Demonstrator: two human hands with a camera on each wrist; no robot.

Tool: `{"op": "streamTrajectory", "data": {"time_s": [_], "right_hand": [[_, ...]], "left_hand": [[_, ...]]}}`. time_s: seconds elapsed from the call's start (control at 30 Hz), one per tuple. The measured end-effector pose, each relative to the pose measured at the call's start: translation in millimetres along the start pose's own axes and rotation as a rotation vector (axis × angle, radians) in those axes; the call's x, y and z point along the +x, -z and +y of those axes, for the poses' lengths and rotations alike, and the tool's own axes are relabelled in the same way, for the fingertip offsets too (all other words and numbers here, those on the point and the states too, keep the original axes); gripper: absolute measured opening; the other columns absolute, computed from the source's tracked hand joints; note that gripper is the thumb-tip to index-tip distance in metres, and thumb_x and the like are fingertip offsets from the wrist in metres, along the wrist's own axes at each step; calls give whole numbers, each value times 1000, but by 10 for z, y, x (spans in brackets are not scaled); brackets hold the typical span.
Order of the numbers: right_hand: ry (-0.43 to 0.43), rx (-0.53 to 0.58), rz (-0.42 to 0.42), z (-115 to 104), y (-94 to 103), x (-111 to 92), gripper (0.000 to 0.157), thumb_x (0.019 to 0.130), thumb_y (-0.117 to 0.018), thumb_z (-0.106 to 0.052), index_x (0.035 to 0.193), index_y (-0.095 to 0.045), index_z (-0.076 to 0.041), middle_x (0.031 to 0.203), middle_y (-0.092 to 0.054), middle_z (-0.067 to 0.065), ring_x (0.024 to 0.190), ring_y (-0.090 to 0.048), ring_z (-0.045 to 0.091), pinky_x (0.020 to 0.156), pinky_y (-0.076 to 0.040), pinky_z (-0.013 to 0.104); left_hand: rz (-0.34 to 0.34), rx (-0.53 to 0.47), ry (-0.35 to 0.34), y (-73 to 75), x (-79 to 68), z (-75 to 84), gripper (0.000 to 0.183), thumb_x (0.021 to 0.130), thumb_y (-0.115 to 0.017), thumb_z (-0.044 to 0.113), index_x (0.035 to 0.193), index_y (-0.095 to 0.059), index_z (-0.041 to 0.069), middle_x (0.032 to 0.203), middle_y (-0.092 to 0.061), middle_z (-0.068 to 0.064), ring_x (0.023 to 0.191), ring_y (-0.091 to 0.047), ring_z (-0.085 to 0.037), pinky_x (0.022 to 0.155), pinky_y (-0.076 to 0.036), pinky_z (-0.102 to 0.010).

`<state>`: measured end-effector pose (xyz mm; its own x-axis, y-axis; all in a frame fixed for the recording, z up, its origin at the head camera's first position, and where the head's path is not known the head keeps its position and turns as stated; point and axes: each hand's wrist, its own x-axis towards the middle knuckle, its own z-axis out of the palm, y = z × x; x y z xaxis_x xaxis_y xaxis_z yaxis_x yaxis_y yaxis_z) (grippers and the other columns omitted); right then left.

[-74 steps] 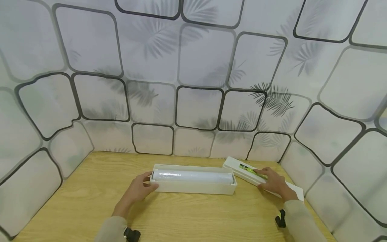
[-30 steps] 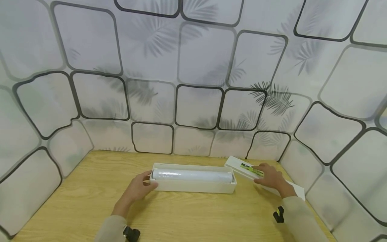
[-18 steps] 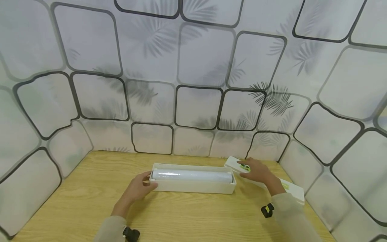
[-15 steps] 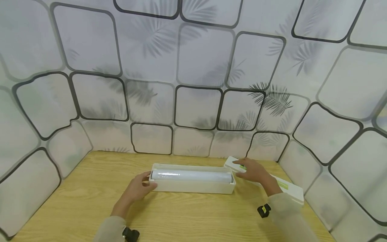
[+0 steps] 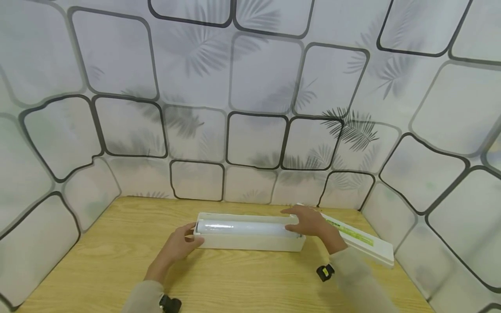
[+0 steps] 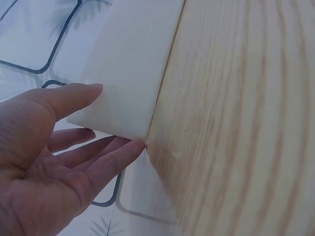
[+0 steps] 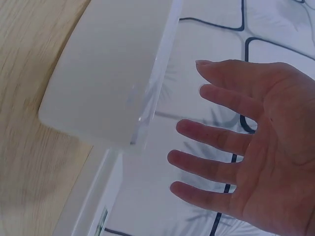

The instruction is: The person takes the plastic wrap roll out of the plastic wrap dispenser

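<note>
A long white cling film box (image 5: 250, 243) stands lidless on the table, a shiny roll of film (image 5: 242, 228) lying inside it. My left hand (image 5: 180, 244) holds its left end, thumb on the front wall and fingers at the end wall; the left wrist view shows this hand (image 6: 74, 152) against the box corner (image 6: 123, 98). Over the box's right end is my right hand (image 5: 309, 222), fingers spread and holding nothing. In the right wrist view that hand (image 7: 256, 142) is apart from the box end (image 7: 103, 73).
A white lid (image 5: 375, 250) with a green label lies slanted to the right of the box, its far end partly hidden behind my right hand. The wooden table (image 5: 242, 282) meets patterned walls (image 5: 258, 184) at the back and sides.
My right hand has left the white lid and moved left to the right end of the box. The left hand and the box have stayed in place.
</note>
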<state>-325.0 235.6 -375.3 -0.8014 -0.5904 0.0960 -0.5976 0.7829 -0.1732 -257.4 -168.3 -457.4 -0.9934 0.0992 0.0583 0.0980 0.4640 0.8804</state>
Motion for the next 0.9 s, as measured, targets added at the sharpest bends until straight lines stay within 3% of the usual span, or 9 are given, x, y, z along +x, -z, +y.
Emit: {"op": "streamTrajectory", "data": {"time_s": [0.2,0.67,0.9], "right_hand": [[-17,30,-29,-116,-28,110,47,96,-73,-29,139,-66,-11,144,-62,20,137,-54,46,109,-47,64],[62,51,-55,-302,-128,303,46,95,-73,-26,137,-66,-7,139,-66,17,130,-60,40,110,-47,60],[34,97,-102,-337,-183,368,46,96,-73,-26,138,-66,-10,139,-65,16,129,-60,39,107,-50,59]], "left_hand": [[-1,-6,2,5,7,-11,62,96,-72,11,149,-46,-8,140,-57,-36,114,-69,-46,89,-64,-47],[5,-11,13,18,17,-23,64,97,-74,22,149,-48,-5,141,-57,-35,116,-68,-47,88,-64,-46],[4,-31,13,31,26,-40,65,96,-75,23,149,-48,-4,141,-58,-33,113,-69,-42,85,-65,-43]]}}
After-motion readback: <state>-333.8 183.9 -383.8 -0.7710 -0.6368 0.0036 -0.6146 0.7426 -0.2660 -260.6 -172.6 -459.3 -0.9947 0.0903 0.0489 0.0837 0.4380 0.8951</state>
